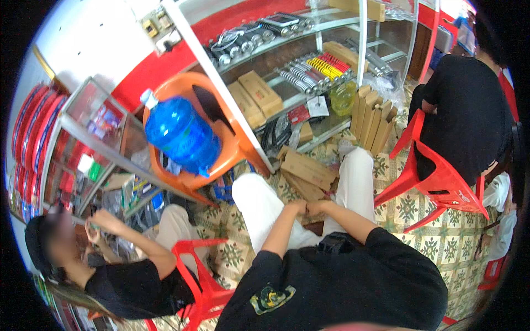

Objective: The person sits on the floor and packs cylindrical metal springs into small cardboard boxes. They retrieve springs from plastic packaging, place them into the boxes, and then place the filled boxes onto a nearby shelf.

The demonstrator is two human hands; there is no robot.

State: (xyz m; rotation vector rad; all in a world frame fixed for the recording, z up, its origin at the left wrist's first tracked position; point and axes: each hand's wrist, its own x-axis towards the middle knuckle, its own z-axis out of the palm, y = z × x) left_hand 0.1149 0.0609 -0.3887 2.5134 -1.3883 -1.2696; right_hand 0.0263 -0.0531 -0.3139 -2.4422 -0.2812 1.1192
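My left hand [297, 207] and my right hand [318, 208] meet between my knees, fingers curled and touching each other. Whether anything small lies between them cannot be told. Long cardboard boxes [308, 169] lie on the tiled floor just beyond my hands. Behind them stands a glass-shelved display rack [290, 108] bearing coil-spring shock absorbers [325, 68] in silver, yellow and red, with darker ones [248, 40] on the upper shelf.
A blue water jug [182, 134] rests on an orange plastic chair [234, 147] at left. Seated people in black shirts are at left [132, 285] and right [466, 107], on red plastic chairs [445, 178]. Upright cardboard boxes [370, 124] stand beside the rack. A glass cabinet [95, 145] is far left.
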